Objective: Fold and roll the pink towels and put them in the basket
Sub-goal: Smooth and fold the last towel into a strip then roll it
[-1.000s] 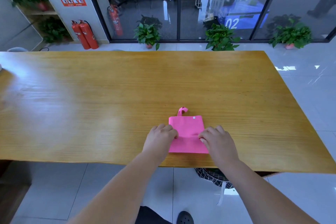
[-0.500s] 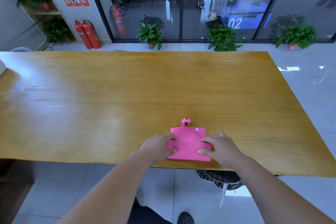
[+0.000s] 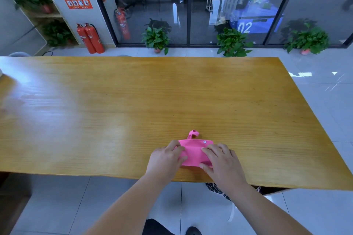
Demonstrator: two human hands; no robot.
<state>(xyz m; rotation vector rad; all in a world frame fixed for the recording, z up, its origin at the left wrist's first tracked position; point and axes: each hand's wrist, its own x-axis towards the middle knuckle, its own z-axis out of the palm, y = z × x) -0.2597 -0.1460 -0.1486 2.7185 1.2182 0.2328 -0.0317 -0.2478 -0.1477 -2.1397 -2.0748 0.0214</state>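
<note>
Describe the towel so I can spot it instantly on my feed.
Start at the long wooden table and go to its near edge, right of centre, where the left hand and right hand meet. The pink towel lies between them, gripped at both sides: bright pink, with a small loop and a white snap on its far edge.

Towel [image 3: 193, 151]: we see matt pink cloth.
Table [image 3: 133, 101]: we see glossy wood with visible grain.
Floor [image 3: 324, 91]: we see shiny tiles.
</note>
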